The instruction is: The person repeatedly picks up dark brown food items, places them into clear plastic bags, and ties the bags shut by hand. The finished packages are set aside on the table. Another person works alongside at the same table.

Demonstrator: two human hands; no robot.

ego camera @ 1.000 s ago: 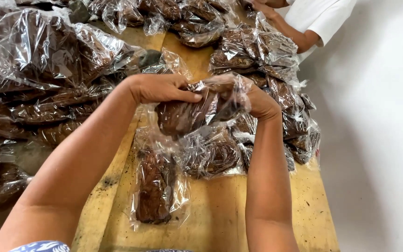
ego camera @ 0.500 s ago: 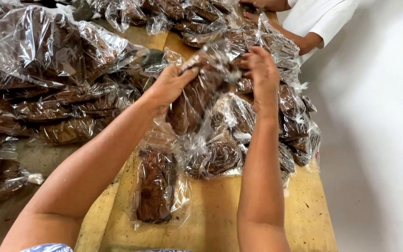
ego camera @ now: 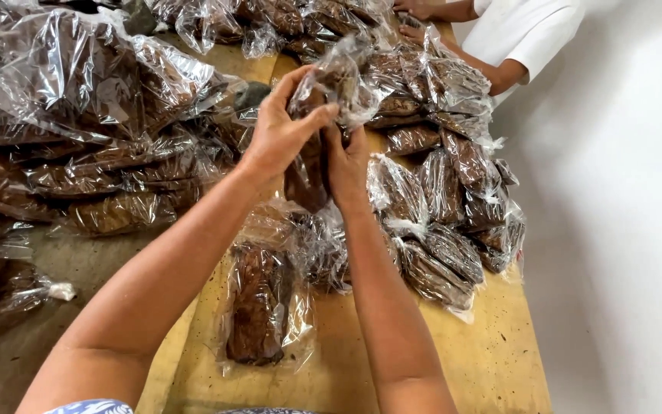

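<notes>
A clear plastic bag of brown, dried leaf-like material [ego camera: 323, 100] is held up above the yellowish wooden table [ego camera: 492, 360], near the middle of the heaped bags. It is pinched near its top by the left hand [ego camera: 281, 134] and gripped lower by the right hand [ego camera: 346, 165], fingers closed. A similar filled bag [ego camera: 262, 303] lies flat below.

Both bare forearms reach forward and converge. The left hand [ego camera: 279, 132] is raised, its fingers curled and its thumb pinching inward. The right hand [ego camera: 349, 165] sits just below it, fingers pointing upward, touching the left.
</notes>
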